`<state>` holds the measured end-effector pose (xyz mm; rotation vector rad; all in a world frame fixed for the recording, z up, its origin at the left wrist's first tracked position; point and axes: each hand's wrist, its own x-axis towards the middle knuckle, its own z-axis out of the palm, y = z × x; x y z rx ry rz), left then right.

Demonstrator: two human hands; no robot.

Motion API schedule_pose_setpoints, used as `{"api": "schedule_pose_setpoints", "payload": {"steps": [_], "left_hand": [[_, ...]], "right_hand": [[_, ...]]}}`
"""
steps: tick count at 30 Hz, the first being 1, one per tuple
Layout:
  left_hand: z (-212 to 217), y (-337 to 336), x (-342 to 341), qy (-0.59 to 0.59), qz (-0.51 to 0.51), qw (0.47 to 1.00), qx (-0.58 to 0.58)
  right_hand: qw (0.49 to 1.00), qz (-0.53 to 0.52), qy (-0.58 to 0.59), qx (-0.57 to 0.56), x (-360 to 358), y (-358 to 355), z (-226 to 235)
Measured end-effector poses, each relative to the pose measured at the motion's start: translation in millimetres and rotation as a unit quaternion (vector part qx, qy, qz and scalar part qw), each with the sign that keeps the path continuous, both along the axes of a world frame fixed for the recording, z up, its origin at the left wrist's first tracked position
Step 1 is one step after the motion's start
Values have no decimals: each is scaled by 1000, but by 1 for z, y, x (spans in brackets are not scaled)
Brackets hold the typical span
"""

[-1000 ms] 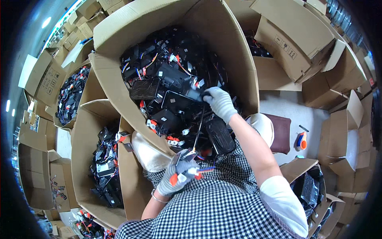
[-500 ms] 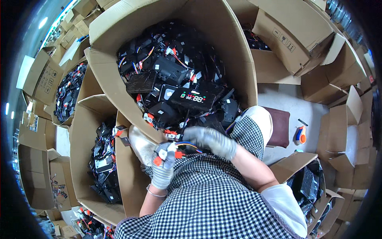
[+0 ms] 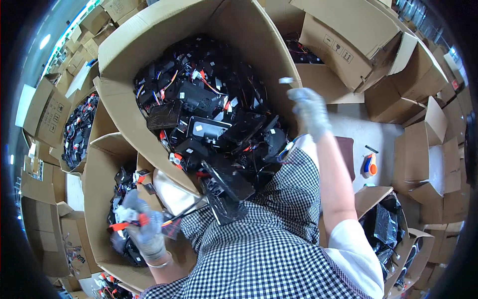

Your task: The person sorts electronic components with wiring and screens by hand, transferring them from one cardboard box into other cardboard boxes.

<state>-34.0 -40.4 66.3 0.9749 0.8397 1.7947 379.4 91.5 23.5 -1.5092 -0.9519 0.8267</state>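
The left hand (image 3: 142, 231) is gripping a black module's red-and-orange wire bundle (image 3: 130, 223) over the smaller carton (image 3: 97, 199); the right hand (image 3: 309, 110), blurred, is pinching a small pale scrap (image 3: 286, 79) above the big box (image 3: 249, 30); holding those wires firmly should be keeping the dangling black module (image 3: 226, 192) from snagging.

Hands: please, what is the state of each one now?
Left hand: closed on a bundle of red and orange wires.
Right hand: raised and blurred, pinching a small pale scrap.
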Motion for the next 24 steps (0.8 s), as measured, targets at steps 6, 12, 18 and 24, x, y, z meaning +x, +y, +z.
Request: {"api": "schedule_pose_setpoints", "payload": {"steps": [6, 12, 18, 24], "left_hand": [[-25, -23, 1, 124, -118, 957, -235], [-36, -6, 21, 190, -244, 925, -222], [-40, 12, 48, 147, -279, 922, -225], [-49, 6, 41, 21, -325, 911, -254]], "right_hand": [[855, 111, -504, -47, -65, 119, -93], [884, 36, -391, -253, -78, 169, -123], [805, 135, -559, -143, -44, 176, -198], [939, 175, -295, -36, -57, 158, -157]]}}
